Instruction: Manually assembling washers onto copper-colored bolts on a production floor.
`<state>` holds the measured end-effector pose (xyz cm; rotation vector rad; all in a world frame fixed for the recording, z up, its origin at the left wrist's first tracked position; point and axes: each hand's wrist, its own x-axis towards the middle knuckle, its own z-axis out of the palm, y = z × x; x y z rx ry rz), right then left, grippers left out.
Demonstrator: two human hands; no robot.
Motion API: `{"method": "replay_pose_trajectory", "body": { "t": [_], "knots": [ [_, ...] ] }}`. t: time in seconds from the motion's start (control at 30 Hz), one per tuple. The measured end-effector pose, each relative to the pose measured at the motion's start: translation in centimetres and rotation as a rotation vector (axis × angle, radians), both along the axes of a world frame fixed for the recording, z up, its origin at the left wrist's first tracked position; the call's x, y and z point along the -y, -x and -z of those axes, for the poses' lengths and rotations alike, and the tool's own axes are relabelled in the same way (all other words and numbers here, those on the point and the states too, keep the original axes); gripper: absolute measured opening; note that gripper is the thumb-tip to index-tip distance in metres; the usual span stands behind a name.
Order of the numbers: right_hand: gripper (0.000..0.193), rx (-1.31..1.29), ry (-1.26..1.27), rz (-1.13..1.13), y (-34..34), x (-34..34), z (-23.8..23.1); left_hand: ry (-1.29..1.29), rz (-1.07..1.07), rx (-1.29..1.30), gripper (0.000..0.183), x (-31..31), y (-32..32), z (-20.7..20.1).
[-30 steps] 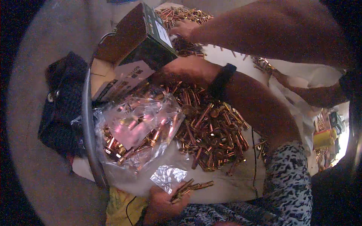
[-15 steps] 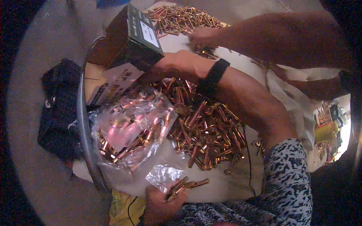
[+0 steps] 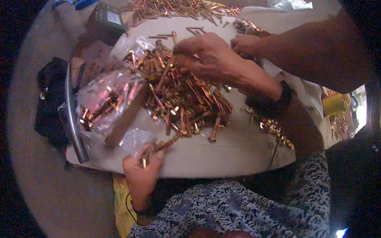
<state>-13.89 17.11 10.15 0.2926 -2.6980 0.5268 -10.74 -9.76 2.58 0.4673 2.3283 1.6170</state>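
On my feed, the whole scene slides toward 10 o'clock. My right hand (image 3: 208, 55) has left the dark green box (image 3: 106, 20), which now sits farther out toward 11, and is at the bolt pile's (image 3: 182, 95) 1 o'clock side. My left hand (image 3: 142, 170) shifts from 6 past 7; a co-worker's hand (image 3: 247, 45) moves to 1.

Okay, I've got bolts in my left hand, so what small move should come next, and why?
Perhaps your right hand should pick from the bolt pile: it is at the pile's far side, within reach, while your left hand holds a small bunch of bolts.
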Motion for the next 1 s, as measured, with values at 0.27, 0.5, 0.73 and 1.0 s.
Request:
{"method": "replay_pose_trajectory", "body": {
  "t": [0.27,0.5,0.73,1.0],
  "knots": [
    [0.014,-0.13,0.049,0.373,-13.1,1.7,7.4,-0.086,-0.008,0.075,0.015,-1.5,0.1,1.1],
    [0.016,-0.089,-0.025,0.298,-17.4,3.2,6.9,-0.18,0.169,0.142,0.019,-4.6,-3.6,1.2],
    [0.017,-0.021,0.013,0.334,-22.5,2.7,9.5,-0.071,0.363,-0.224,0.022,-9.1,-6.3,2.0],
    [0.022,-0.154,0.561,0.424,-25.6,3.3,11.1,-0.003,0.428,-0.202,0.019,-10.9,-7.0,2.4]
  ]
}}
